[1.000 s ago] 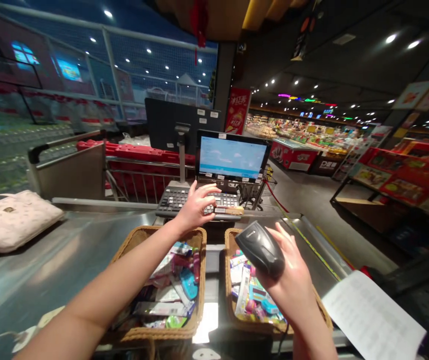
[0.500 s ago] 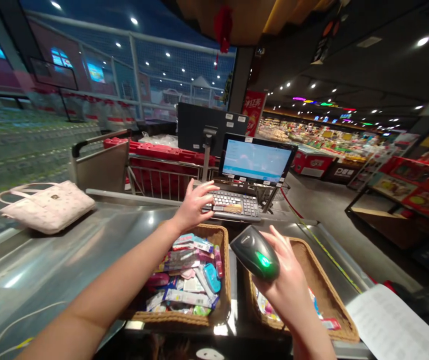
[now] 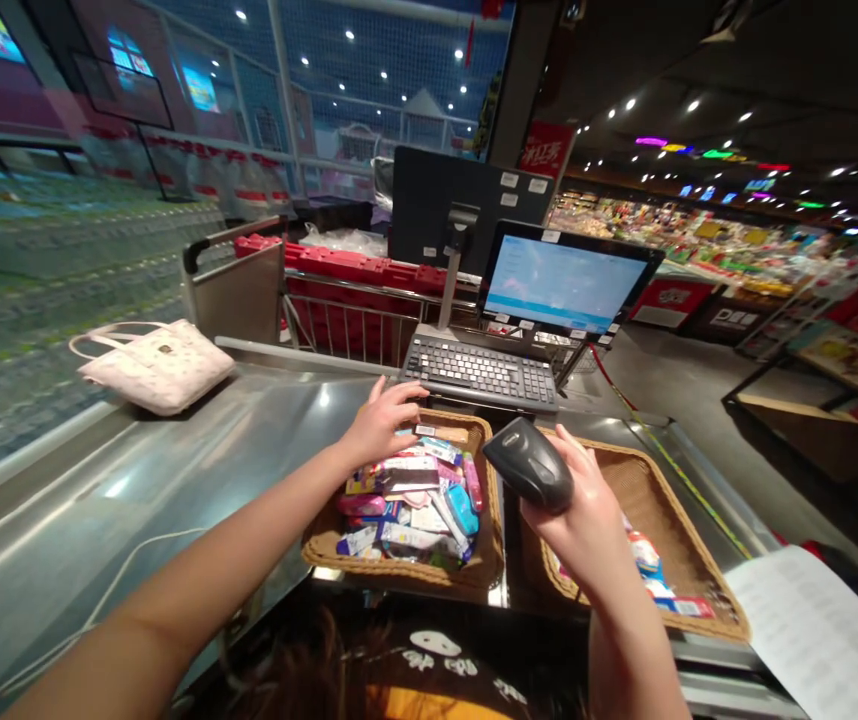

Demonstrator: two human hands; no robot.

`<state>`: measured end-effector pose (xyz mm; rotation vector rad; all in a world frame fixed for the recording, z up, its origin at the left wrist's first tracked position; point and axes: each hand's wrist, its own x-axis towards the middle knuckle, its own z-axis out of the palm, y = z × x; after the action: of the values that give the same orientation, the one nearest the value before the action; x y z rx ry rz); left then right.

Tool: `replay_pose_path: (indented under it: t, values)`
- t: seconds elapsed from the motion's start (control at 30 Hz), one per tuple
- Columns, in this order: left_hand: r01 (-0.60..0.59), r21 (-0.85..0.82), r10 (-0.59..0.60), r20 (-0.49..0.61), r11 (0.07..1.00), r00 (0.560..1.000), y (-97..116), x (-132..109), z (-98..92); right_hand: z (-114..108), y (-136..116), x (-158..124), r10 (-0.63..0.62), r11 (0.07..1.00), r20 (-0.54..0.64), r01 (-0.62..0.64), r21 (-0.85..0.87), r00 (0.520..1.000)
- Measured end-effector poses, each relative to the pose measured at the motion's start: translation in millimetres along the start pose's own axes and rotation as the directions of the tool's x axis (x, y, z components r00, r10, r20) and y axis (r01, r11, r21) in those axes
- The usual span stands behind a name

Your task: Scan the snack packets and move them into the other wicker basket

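My left hand [image 3: 382, 424] is over the far edge of the left wicker basket [image 3: 391, 574]. Its thumb and fingers hold the end of a slim tan packet [image 3: 442, 433] with a white barcode label. Below lie several small colourful packets and tubes, among them a blue item [image 3: 462, 508]. My right hand [image 3: 583, 500] grips a black handheld barcode scanner [image 3: 530, 465], its head pointing left toward the gap between the baskets. Under my right forearm, the right wicker basket [image 3: 688, 540] contains a few packets, partly hidden.
A black keyboard [image 3: 481, 372] and a lit monitor [image 3: 568, 280] stand behind the baskets. A pale handbag [image 3: 163, 368] sits on the metal counter [image 3: 264, 430] at left. White sheets [image 3: 826, 630] lie at right; a cart [image 3: 354, 325] stands beyond.
My left hand has drawn the tan packet back from in front of the keyboard to above the left basket. The scanner's green light has gone out. The view has shifted.
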<state>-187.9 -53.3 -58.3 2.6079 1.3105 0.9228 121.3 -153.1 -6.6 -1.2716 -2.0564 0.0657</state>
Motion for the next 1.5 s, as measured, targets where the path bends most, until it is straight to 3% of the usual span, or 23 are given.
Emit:
replay_pose_path:
  t: [0.3,0.47,0.6,0.77,0.9,1.03,1.23,1.3,1.4,1.43,1.5]
  values:
    - [0.097,-0.058,-0.079,0.260,0.994,0.963,-6,-60,23.8,8,-10,6,0.025,1.000,0.015,-0.025,0.018,1.000]
    - [0.105,0.006,-0.096,0.445,0.994,0.890,-1,-71,31.4,8,-3,4,0.037,0.999,-0.004,-0.037,0.014,0.999]
    - [0.094,0.048,-0.104,0.580,0.994,0.808,6,-61,25.7,2,4,1,0.057,0.998,-0.014,-0.058,-0.021,0.998]
    - [0.059,0.008,-0.055,0.510,0.998,0.859,23,-27,23.6,-20,19,-5,0.078,0.990,-0.128,-0.092,-0.111,0.989]
    - [-0.039,-0.023,0.046,0.443,0.999,0.895,39,3,38.1,-50,37,-12,0.063,0.972,-0.269,-0.121,-0.203,0.961]
    - [-0.145,-0.064,0.159,0.385,0.987,0.909,59,38,64.4,-77,54,-22,0.106,0.941,-0.379,-0.216,-0.260,0.919]
    - [-0.297,-0.098,0.310,0.411,0.950,0.857,102,99,123.0,-108,77,-36,0.125,0.923,-0.456,-0.272,-0.273,0.881]
    - [-0.352,-0.111,0.363,0.437,0.930,0.823,118,118,150.2,-116,85,-40,0.133,0.923,-0.464,-0.280,-0.264,0.876]
    - [-0.414,-0.175,0.435,0.568,0.893,0.699,140,145,198.6,-123,94,-44,0.171,0.921,-0.457,-0.306,-0.240,0.873]
    - [-0.401,-0.191,0.426,0.624,0.896,0.655,147,153,215.6,-125,98,-45,0.187,0.921,-0.447,-0.314,-0.229,0.875]
    - [-0.348,-0.172,0.364,0.690,0.922,0.625,156,167,247.5,-128,104,-47,0.213,0.920,-0.427,-0.328,-0.214,0.879]
